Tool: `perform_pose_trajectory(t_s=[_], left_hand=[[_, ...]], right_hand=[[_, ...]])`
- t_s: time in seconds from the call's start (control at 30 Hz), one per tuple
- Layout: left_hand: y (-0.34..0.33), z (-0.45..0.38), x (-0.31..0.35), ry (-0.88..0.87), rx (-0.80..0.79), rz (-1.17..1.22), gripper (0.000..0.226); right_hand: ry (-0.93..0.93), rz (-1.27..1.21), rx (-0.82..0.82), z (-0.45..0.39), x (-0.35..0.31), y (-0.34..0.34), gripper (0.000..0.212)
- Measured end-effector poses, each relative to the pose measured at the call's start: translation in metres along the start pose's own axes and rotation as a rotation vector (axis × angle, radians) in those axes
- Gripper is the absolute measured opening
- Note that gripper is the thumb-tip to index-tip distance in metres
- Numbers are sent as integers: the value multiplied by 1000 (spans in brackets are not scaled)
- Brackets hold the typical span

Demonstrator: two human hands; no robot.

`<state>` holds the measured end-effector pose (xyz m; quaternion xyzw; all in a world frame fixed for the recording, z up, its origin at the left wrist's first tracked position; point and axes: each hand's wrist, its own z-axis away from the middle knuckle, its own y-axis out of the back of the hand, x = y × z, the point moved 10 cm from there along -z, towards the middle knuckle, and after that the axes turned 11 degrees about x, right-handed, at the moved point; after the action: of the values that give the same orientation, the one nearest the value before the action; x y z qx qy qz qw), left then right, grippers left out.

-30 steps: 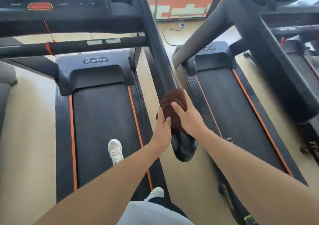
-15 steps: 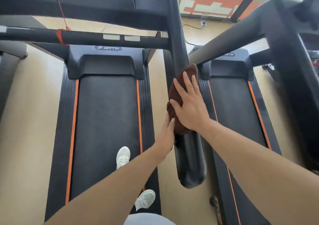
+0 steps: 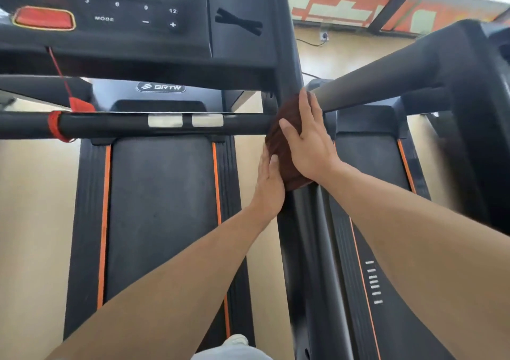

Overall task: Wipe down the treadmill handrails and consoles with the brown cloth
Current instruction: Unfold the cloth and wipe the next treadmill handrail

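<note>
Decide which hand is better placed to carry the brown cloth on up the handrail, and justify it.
Probably the right hand: it lies flat over the brown cloth on the handrail, fingers pointing toward the console. The left hand only touches the cloth's lower edge.

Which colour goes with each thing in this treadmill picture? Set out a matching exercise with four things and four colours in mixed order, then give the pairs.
Things:
1. cloth under the right hand
2. console stop button
3. stripe beside the running belt
4. contact pads on the crossbar

Colours:
A. silver
B. orange
C. brown
D. red

Pairs: 1-C, 2-D, 3-B, 4-A
</note>
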<state>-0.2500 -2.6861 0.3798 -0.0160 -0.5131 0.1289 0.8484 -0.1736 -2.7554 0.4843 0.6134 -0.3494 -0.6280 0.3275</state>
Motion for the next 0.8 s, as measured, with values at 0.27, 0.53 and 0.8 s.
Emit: perform_pose_trajectory(t_s=[0.27,0.53,0.8], left_hand=[[4,-16,12,14,-2,-101,54],[1,29,21,-62,-144,-205,61],[1,162,-42,-178,-131,-389,70]], right_hand=[[5,-130,25,-23,-3,2,70],[-326,-410,30,28,24,7,70],[-834,-787,-17,232,90,15,36]])
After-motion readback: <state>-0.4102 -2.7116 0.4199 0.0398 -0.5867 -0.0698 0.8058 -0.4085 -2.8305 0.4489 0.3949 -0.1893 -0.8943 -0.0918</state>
